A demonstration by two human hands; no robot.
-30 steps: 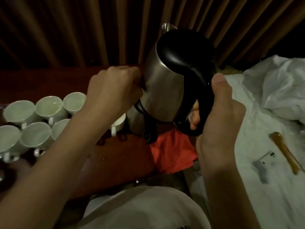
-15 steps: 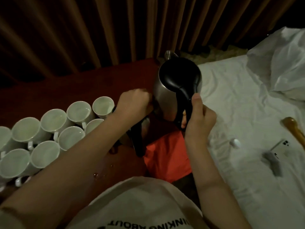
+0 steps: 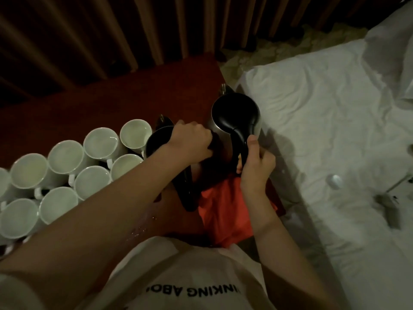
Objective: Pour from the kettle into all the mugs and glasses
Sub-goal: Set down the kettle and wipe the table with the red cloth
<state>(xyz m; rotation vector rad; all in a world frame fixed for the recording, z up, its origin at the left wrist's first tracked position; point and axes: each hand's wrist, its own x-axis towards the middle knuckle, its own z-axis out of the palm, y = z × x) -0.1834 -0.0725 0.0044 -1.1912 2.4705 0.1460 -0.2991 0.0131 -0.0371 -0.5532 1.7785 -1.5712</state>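
Several white mugs [image 3: 100, 144] stand in two rows on the left of the dark red table [image 3: 111, 104], each with pale liquid inside. My right hand [image 3: 257, 166] grips the black handle of a steel kettle [image 3: 234, 115] with a black lid, upright at the table's right edge. Just left of it is a second kettle [image 3: 156, 142], dark-lidded, its black handle pointing toward me. My left hand [image 3: 190, 142] sits on top of it with fingers curled round where the handle joins; the exact hold is hidden.
A red cloth [image 3: 223, 215] lies at the table's near edge under my right wrist. Water drops [image 3: 138, 231] spot the table near my left forearm. A white bed [image 3: 324, 130] fills the right side, with a small white cap [image 3: 334, 181] on it. Dark curtains hang behind.
The steel kettle in my right hand has gone from raised near my face down to table level, upright. My left hand stayed curled beside it, over the second kettle.
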